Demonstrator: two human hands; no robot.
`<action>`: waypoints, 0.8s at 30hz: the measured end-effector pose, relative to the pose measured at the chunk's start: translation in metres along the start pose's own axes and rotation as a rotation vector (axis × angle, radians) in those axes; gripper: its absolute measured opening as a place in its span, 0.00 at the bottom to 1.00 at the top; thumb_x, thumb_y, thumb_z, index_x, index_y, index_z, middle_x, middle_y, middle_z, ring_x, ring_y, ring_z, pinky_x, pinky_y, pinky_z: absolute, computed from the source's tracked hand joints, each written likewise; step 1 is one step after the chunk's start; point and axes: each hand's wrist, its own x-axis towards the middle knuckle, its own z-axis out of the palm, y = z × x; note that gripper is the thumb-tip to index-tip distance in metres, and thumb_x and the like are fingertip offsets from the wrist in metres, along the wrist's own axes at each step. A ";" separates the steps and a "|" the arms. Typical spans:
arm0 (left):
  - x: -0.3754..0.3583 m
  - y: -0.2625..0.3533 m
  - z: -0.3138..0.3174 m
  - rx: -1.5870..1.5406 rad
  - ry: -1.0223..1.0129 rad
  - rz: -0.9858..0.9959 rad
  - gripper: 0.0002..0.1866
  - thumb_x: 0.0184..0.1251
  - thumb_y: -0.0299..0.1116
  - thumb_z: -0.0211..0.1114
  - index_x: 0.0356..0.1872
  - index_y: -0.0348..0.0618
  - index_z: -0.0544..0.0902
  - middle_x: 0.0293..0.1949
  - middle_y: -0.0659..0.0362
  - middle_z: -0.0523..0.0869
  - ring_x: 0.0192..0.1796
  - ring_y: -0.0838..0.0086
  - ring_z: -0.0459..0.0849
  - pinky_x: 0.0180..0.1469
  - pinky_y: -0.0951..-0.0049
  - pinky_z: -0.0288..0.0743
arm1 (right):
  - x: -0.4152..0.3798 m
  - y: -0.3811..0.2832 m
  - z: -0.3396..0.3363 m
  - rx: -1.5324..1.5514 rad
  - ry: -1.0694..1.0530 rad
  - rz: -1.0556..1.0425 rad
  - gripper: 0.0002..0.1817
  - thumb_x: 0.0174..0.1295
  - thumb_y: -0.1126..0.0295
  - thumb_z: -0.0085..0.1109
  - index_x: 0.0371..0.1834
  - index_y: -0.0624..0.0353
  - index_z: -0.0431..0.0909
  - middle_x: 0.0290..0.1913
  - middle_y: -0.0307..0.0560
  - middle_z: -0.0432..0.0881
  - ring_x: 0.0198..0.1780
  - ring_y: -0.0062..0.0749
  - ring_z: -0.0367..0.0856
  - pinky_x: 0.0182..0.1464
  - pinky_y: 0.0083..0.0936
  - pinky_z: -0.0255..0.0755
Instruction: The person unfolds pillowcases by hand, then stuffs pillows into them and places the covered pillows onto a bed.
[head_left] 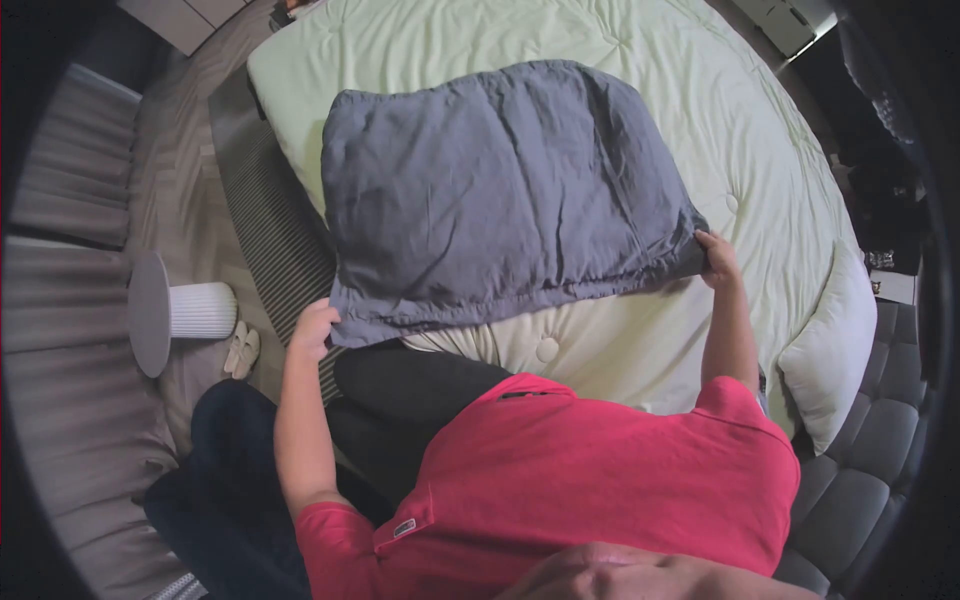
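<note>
A grey cloth (490,190), wrinkled and roughly rectangular, is spread over the light green bedding (760,170). Its near left corner is pinched in my left hand (317,328), beside the bed's left edge. My right hand (718,260) grips the near right corner, a little farther from my body. Between the two hands the near edge runs as a gathered, seamed border. The fingertips of both hands are partly hidden by the fabric.
A white pillow (832,350) lies at the bed's right edge by the dark tufted headboard (875,440). On the left are a round side table (150,315), pale slippers (242,350), grey curtains (75,330) and a dark blue item (230,490).
</note>
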 end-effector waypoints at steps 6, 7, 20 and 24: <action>0.016 -0.004 -0.022 0.055 -0.106 0.047 0.16 0.53 0.18 0.50 0.39 0.35 0.83 0.38 0.56 0.82 0.41 0.66 0.80 0.39 0.69 0.76 | -0.020 -0.052 0.021 -0.159 -0.107 0.012 0.08 0.68 0.72 0.62 0.48 0.58 0.80 0.43 0.46 0.88 0.41 0.31 0.87 0.43 0.29 0.85; 0.020 -0.008 -0.025 0.031 -0.095 0.069 0.15 0.51 0.17 0.50 0.38 0.35 0.83 0.37 0.56 0.82 0.39 0.67 0.80 0.38 0.69 0.76 | -0.015 -0.055 0.024 -0.232 -0.129 0.043 0.08 0.66 0.72 0.62 0.46 0.57 0.81 0.40 0.46 0.88 0.38 0.32 0.88 0.40 0.31 0.85; 0.039 0.018 0.000 -0.227 -0.040 0.175 0.23 0.73 0.26 0.60 0.66 0.29 0.75 0.61 0.44 0.83 0.60 0.60 0.84 0.64 0.64 0.78 | 0.080 -0.117 0.101 -0.852 -0.038 -0.143 0.14 0.59 0.57 0.65 0.40 0.54 0.87 0.33 0.39 0.81 0.35 0.26 0.77 0.39 0.27 0.69; 0.083 0.005 -0.005 -0.222 -0.012 0.172 0.33 0.77 0.33 0.61 0.76 0.25 0.63 0.71 0.41 0.74 0.69 0.56 0.78 0.69 0.61 0.72 | 0.091 -0.117 0.108 -0.833 0.024 -0.199 0.28 0.59 0.59 0.69 0.63 0.54 0.82 0.54 0.48 0.87 0.52 0.37 0.85 0.55 0.34 0.76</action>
